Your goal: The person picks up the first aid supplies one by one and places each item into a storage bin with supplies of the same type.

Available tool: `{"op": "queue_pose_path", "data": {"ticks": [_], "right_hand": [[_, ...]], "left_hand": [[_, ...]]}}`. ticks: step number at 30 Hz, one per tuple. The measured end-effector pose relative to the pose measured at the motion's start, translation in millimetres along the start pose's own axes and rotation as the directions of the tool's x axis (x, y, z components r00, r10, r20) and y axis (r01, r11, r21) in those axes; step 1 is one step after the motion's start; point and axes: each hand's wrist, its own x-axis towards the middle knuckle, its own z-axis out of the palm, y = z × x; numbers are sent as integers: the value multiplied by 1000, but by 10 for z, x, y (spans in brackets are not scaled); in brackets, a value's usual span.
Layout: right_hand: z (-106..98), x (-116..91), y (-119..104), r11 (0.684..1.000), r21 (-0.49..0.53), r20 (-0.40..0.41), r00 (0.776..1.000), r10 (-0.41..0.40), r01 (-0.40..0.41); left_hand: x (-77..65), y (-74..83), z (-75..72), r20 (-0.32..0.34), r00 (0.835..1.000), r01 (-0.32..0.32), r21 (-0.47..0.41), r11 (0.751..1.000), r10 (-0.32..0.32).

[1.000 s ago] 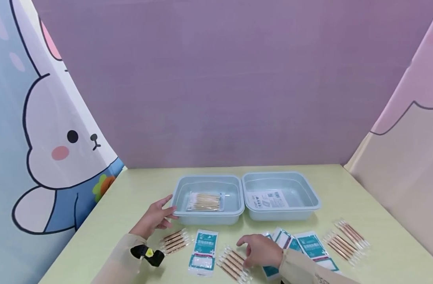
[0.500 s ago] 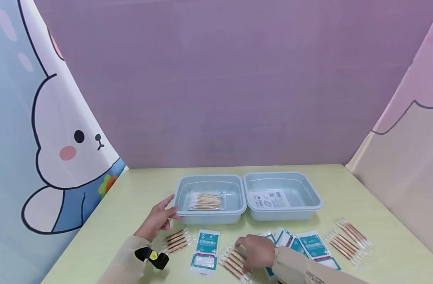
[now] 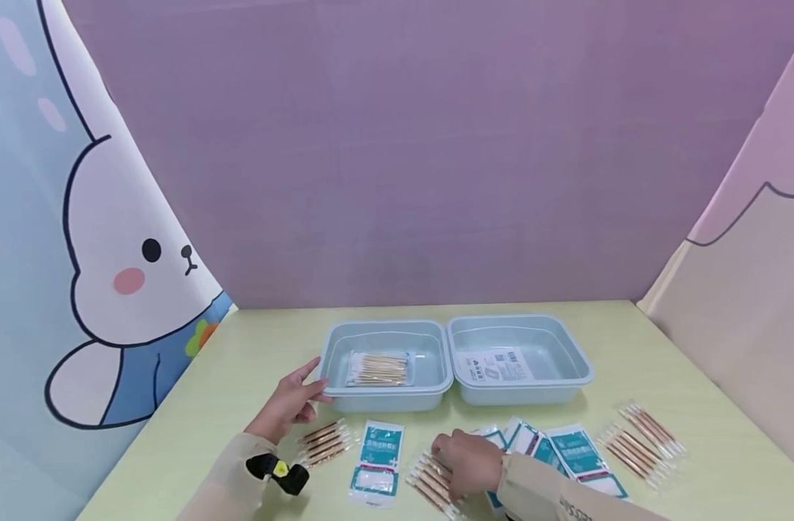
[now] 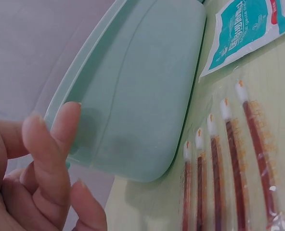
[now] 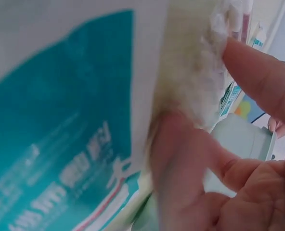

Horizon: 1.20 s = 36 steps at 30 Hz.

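My left hand (image 3: 289, 401) holds the front left corner of the left light blue plastic tub (image 3: 386, 398), thumb and forefinger at its rim. A bag of cotton swabs (image 3: 378, 369) with wooden sticks lies inside that tub. At the table's front, my right hand (image 3: 470, 463) pinches the clear packet of brown-stick cotton swabs (image 3: 429, 483); its far edge is hidden by the fingers. In the right wrist view, thumb and finger (image 5: 258, 72) meet blurred clear plastic beside a teal gauze packet (image 5: 70, 96). Another swab packet (image 4: 217, 168) lies below my left hand.
The right tub (image 3: 520, 394) stands beside the left one and has a white printed packet (image 3: 494, 365) in it. A gauze packet (image 3: 377, 463) lies between the hands. More gauze packets (image 3: 574, 452) and swab packets (image 3: 638, 456) lie at right.
My right hand has moved slightly left and down over the swab packet, and its fingers have closed on it. The packet has shifted a little right. My left hand stays at the tub.
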Motion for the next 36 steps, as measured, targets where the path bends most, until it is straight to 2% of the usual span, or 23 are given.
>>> {"op": "queue_pose_path", "data": {"ticks": [5,12,15,22,36], "right_hand": [[9,14,-1,999,29,4,1000,-19,19],[-4,22,4,1000,11,-9,1000,16,-16],[0,7,26,1000,8,2,1000,-2,2],[-12,-38,79,995,77,31,998,-59,57],[-44,-23,89,976,207,35,996,-82,73]], "left_hand": [[17,-1,2,11,1000,0,13,1000,0],[33,14,1,14,1000,7,30,1000,-7],[35,19,2,8,1000,8,31,999,-8],[43,8,6,22,1000,9,24,1000,-9],[39,15,0,12,1000,20,28,999,-21]]}}
